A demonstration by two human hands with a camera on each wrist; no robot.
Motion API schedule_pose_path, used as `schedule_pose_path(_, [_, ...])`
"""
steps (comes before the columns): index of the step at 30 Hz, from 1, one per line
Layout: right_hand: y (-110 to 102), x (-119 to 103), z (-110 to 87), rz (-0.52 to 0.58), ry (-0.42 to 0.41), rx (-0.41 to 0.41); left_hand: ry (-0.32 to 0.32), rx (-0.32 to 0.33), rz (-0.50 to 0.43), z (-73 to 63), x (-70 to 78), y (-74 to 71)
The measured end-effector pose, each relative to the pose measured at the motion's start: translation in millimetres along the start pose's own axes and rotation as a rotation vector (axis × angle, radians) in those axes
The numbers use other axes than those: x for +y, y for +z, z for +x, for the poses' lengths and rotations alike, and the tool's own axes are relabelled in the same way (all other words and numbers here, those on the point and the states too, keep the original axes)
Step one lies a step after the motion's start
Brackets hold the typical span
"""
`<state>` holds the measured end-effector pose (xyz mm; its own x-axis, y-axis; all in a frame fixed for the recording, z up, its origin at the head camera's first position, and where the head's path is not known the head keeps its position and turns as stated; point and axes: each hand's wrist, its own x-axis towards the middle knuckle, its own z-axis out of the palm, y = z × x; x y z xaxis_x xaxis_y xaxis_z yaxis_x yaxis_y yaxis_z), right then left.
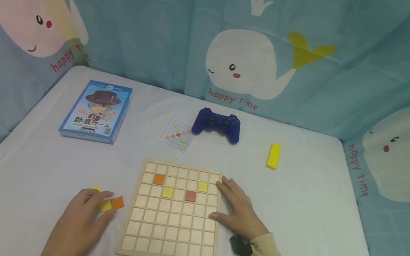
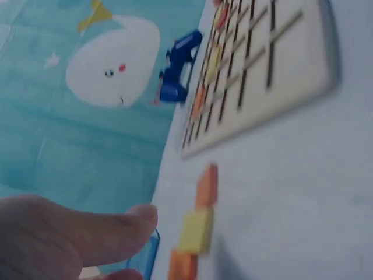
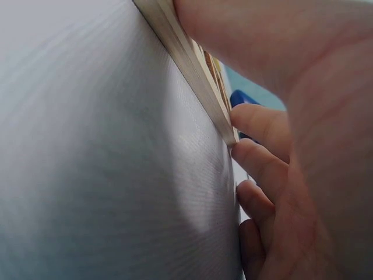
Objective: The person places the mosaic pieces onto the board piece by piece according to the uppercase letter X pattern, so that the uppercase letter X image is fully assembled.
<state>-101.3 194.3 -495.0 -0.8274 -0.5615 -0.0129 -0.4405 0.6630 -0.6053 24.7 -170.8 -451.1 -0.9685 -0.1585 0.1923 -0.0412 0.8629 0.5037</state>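
A square wooden grid board [image 1: 158,232] lies on the white table, with an orange tile [image 1: 159,179], two yellow tiles [image 1: 203,186] and a red tile [image 1: 190,196] in its upper cells. Left of it, my left hand [image 1: 78,217] hovers at a small group of loose tiles, its fingers loosely bent. In the left wrist view an orange tile [image 2: 207,186], a yellow tile [image 2: 196,231] and another orange tile [image 2: 182,265] lie in a row, apart from the thumb [image 2: 125,233]. My right hand [image 1: 239,212] rests along the board's right edge, fingers spread and touching the rim.
A small card with a coloured grid pattern [image 1: 176,134] lies beyond the board, near a blue game controller [image 1: 217,124]. A blue game box [image 1: 96,111] stands at the back left and a yellow block [image 1: 273,156] at the right. Beside the right wrist is a black object [image 1: 241,246].
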Motion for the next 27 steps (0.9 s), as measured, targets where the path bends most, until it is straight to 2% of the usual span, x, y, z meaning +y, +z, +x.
schedule_pose_path(5, [-2, -1, -2.5, 0.005, 0.004, 0.008, -0.337, -0.106, 0.069, -11.8, -20.2, -7.2])
schedule_pose_path(7, [-2, -1, -3.6, 0.012, 0.007, 0.006, -0.422, -0.154, 0.093, -15.4, -27.2, -7.1])
schedule_pose_path(9, [-1, -1, -4.4, 0.024, 0.012, 0.002, -0.47, -0.193, 0.101, -18.4, -33.1, -6.2])
schedule_pose_path(14, [1, -2, -4.4, 0.027, 0.018, -0.009, -0.493, -0.226, 0.102, -23.5, -43.4, -0.9])
schedule_pose_path(22, [-2, -3, -2.5, -0.005, -0.008, 0.009, -0.43, -0.132, 0.086, -22.8, -44.3, 1.9])
schedule_pose_path(24, [-2, -3, -2.3, -0.001, -0.006, 0.007, -0.431, -0.119, 0.077, -21.9, -44.5, 1.6])
schedule_pose_path(27, [-3, -4, -1.8, 0.005, -0.004, 0.005, -0.443, -0.134, 0.08, -20.5, -45.5, 2.1])
